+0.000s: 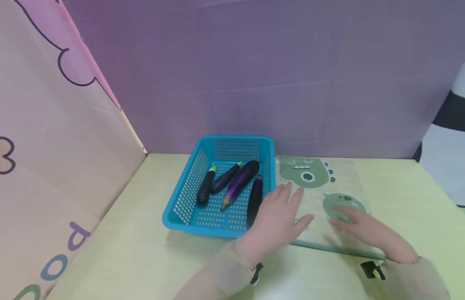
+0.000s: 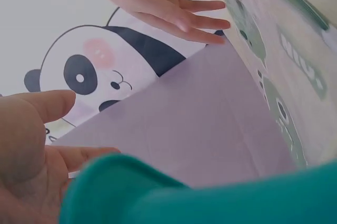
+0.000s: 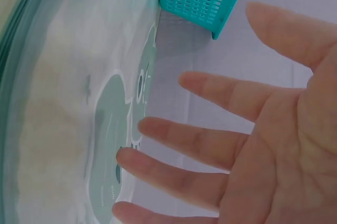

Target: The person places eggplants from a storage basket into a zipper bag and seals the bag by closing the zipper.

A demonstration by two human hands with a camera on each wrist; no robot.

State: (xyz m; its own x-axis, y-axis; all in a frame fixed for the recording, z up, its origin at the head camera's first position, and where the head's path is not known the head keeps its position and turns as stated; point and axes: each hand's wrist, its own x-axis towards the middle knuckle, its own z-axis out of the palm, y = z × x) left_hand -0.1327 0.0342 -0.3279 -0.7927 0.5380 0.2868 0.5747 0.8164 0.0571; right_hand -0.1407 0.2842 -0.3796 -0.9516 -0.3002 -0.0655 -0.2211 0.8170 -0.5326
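Left grip (image 1: 275,218) spread: a sideways swing could knock the basket (image 1: 213,233) beside it. Right grip (image 1: 371,231) spread above the printed pouch (image 1: 316,204).

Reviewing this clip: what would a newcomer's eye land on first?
Most likely the bright blue basket on the table, with four dark eggplants lying inside. Next, just right of it, the pale sheet printed with green cartoon creatures. The left grip overlaps the basket's near right corner in the head view.

blue plastic basket (image 1: 202,230): upright | four dark eggplants (image 1: 241,183): inside, lying | green-printed bag (image 1: 317,201): flat, beside basket
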